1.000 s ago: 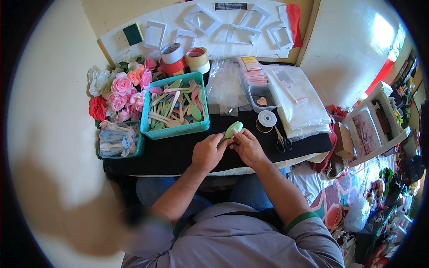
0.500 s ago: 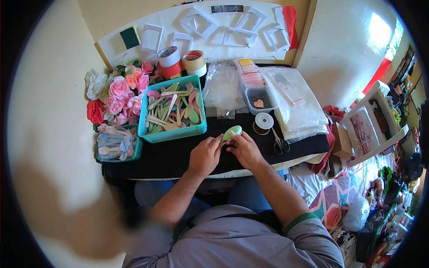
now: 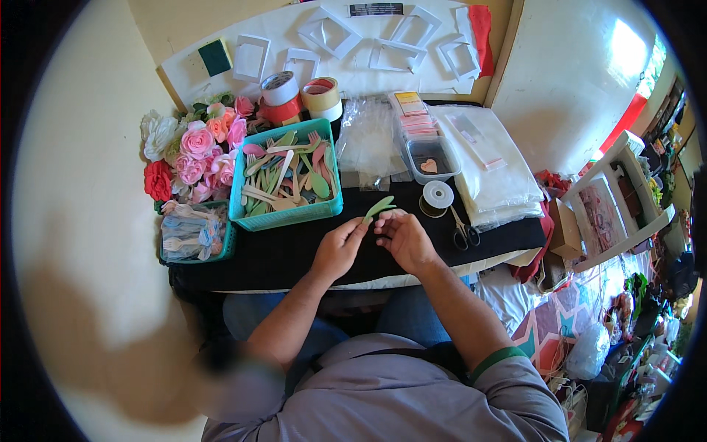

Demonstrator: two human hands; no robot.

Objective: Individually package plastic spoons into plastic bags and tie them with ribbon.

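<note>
Nearest, over the near edge of the black-covered bench [image 3: 287, 254], the left hand [image 3: 337, 249] and right hand [image 3: 403, 237] meet, both pinching a pale green plastic spoon [image 3: 378, 208] held just above the cloth; its bowl points far and right. Whether anything is tied on it yet cannot be told.

Just right of the hands lie scissors [image 3: 463, 232] and a spool of thread [image 3: 437, 196], so the binding supplies are out and within reach.

To the far left, a teal basket [image 3: 289, 215] holds many loose pastel spoons and forks, which suggests most of the work remains, while a smaller tray [image 3: 193, 234] at the left holds a few wrapped pieces, seemingly finished.

Beyond stand fabric roses [image 3: 197, 151] and tape rolls [image 3: 303, 94].
</note>
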